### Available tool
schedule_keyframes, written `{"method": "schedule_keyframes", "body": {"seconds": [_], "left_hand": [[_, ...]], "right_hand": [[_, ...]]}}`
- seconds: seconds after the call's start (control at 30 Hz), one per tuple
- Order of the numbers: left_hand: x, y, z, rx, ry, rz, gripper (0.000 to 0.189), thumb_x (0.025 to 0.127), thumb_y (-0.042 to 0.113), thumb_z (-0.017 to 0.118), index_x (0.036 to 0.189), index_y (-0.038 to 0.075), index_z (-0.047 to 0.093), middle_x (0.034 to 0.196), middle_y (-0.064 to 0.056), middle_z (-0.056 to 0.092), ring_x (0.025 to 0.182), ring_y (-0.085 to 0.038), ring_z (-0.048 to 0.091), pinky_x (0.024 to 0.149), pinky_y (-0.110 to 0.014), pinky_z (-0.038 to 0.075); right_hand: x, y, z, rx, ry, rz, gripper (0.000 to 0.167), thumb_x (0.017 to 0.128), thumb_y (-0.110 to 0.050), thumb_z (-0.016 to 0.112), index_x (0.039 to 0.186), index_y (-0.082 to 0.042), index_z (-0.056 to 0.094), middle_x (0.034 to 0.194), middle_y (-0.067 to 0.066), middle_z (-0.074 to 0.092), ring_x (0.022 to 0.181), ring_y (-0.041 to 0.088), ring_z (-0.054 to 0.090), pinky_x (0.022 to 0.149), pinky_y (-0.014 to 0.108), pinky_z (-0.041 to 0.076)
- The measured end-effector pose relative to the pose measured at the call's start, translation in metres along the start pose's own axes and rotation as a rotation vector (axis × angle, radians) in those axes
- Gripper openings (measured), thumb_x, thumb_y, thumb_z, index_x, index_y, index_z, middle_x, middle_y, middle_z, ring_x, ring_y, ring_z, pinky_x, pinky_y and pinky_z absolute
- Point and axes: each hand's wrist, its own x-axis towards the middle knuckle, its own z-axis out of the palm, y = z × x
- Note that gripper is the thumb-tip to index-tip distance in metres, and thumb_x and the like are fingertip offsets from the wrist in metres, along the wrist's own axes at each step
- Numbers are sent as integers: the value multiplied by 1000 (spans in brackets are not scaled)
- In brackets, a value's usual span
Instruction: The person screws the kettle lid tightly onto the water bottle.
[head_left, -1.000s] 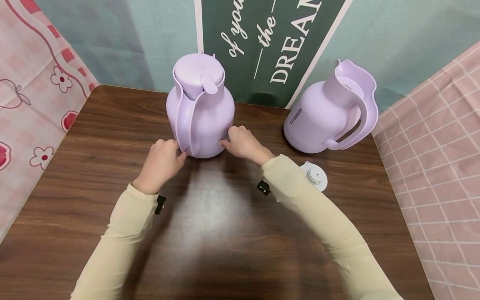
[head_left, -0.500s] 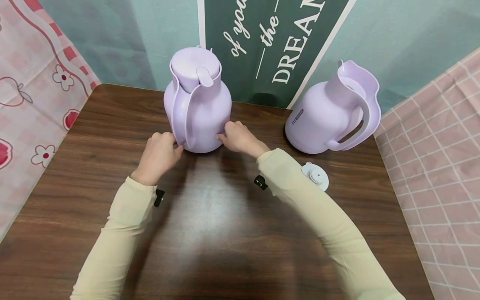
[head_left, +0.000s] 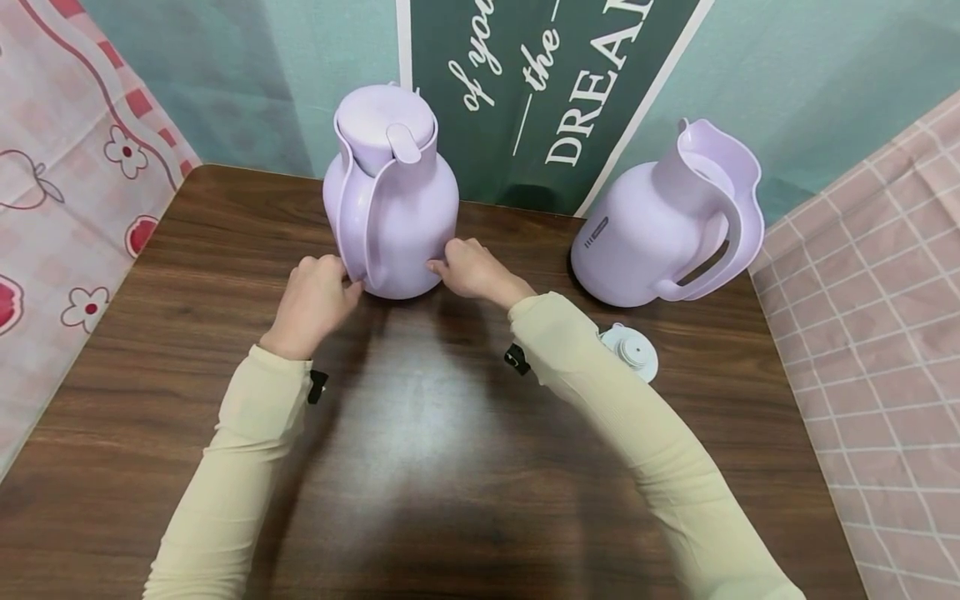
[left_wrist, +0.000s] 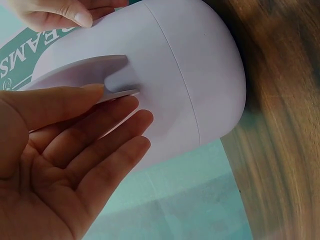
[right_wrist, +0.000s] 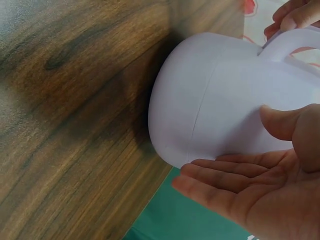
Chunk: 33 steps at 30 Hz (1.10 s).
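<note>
A lilac thermos jug (head_left: pixel 408 212) with its lid (head_left: pixel 382 117) on stands upright at the back left of the table, its handle facing me. My left hand (head_left: pixel 311 304) is low on that handle; in the left wrist view its thumb and fingers pinch the edge of the handle (left_wrist: pixel 75 70). On the jug's right side lies my right hand (head_left: pixel 476 271). Seen from the right wrist, its fingers (right_wrist: pixel 210 182) run straight along the body and the thumb touches the front. A second lilac jug (head_left: pixel 630 233), open at the top, stands at the back right.
A white stopper (head_left: pixel 636 350) lies in front of the second jug, partly behind my right sleeve (head_left: pixel 600 383). The brown wooden table (head_left: pixel 420 467) meets a teal cloth wall (head_left: pixel 225 83) with a green lettered panel (head_left: pixel 517 125). Pink checked cloth (head_left: pixel 885 292) borders the right.
The lidded jug has slid a little back toward the wall and slightly left, both hands moving along with it. The second jug and the stopper stay where they were.
</note>
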Motion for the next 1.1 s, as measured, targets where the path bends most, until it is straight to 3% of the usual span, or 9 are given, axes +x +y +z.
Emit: {"method": "schedule_keyframes", "body": {"seconds": [0.4, 0.73, 0.83, 0.93, 1.03, 1.1], "left_hand": [[0, -2, 0, 18, -6, -2, 17, 83, 3, 57, 68, -5, 60, 56, -13, 51, 54, -27, 44, 51, -42, 38], [-5, -1, 2, 53, 36, 29, 19, 84, 6, 56, 69, -4, 63, 52, -11, 49, 50, -28, 45, 48, -42, 37], [-7, -1, 3, 58, 48, 29, 19, 84, 9, 57, 72, -4, 64, 54, -13, 53, 50, -31, 49, 48, -44, 38], [-10, 0, 4, 64, 51, 23, 19, 85, 11, 58, 76, -5, 65, 59, -18, 57, 53, -36, 54, 50, -48, 40], [-14, 1, 6, 76, 44, 1, 20, 84, 14, 61, 81, -5, 66, 66, -24, 60, 60, -43, 57, 53, -51, 41], [-17, 3, 7, 89, 30, -25, 21, 84, 16, 62, 85, -4, 67, 72, -27, 62, 65, -46, 58, 54, -53, 42]], "right_hand": [[-2, 4, 1, 22, 28, -25, 33, 94, -32, 48, 76, -5, 50, 66, 4, 41, 59, 16, 44, 56, 27, 36], [-17, 16, -7, 36, 87, -103, 30, 92, -30, 53, 99, -1, 60, 71, 7, 51, 64, 18, 46, 60, 29, 38], [-22, 22, -9, 40, 80, -92, 34, 92, -29, 53, 108, 0, 59, 80, 10, 57, 70, 20, 50, 66, 32, 41], [-26, 28, -10, 28, 83, -55, 40, 92, -30, 54, 116, 2, 56, 100, 15, 61, 88, 24, 56, 77, 36, 44], [-32, 35, -12, 30, 94, -12, 46, 91, -31, 54, 122, 3, 53, 119, 17, 56, 107, 27, 53, 88, 40, 42], [-36, 39, -12, 39, 104, 0, 47, 91, -30, 54, 124, 3, 52, 123, 18, 53, 112, 28, 50, 91, 40, 41]]}}
